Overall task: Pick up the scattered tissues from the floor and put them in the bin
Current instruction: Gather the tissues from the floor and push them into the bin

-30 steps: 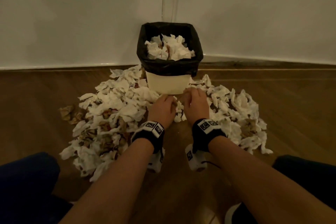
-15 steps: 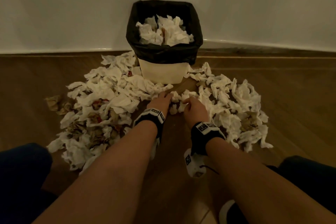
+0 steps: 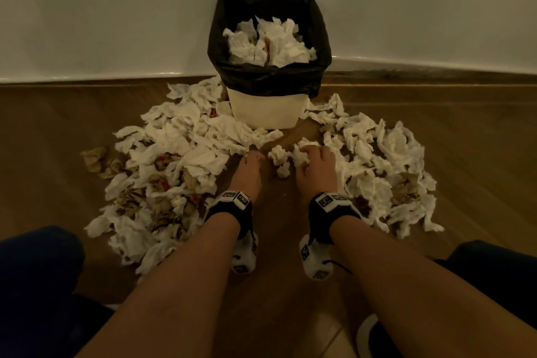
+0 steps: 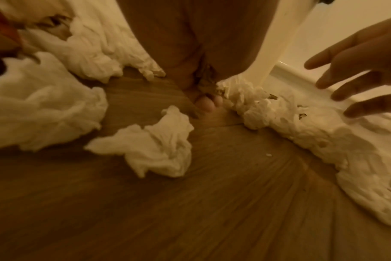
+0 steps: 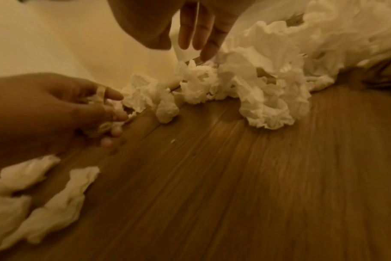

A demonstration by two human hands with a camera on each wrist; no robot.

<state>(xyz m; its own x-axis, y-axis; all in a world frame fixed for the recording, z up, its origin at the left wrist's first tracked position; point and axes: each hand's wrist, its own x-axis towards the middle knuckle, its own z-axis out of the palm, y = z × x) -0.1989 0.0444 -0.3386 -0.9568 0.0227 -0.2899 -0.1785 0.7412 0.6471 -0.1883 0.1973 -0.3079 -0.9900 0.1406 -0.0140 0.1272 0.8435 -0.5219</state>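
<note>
Just changed: both hands are drawing back from the foot of the bin (image 3: 267, 113), where they were working close together a second ago, and are now sitting apart on the wooden floor (image 3: 276, 212).
Left hand: the left hand (image 3: 249, 173) is curling its fingers round a small tissue wad (image 5: 101, 98), which is showing between them in the right wrist view.
Right hand: the right hand (image 3: 316, 167) is reaching with spread, fairly straight fingers (image 5: 199, 35) onto a loose clump (image 3: 299, 154) and is not yet closing on it.
Meaning for the task: a gathering stroke is seemingly under way, one hand loaded, the other about to grab; nothing is travelling to the bin yet.
Floor tissues: a left heap (image 3: 180, 154) and a right heap (image 3: 386, 160) are flanking the bin, with some crumpled brown paper (image 3: 96, 157) at the left edge.
Bin contents: white tissues (image 3: 270, 43) are piling up inside the black liner (image 3: 270, 78), their top sitting a little below its rim, so room is probably running short.
</note>
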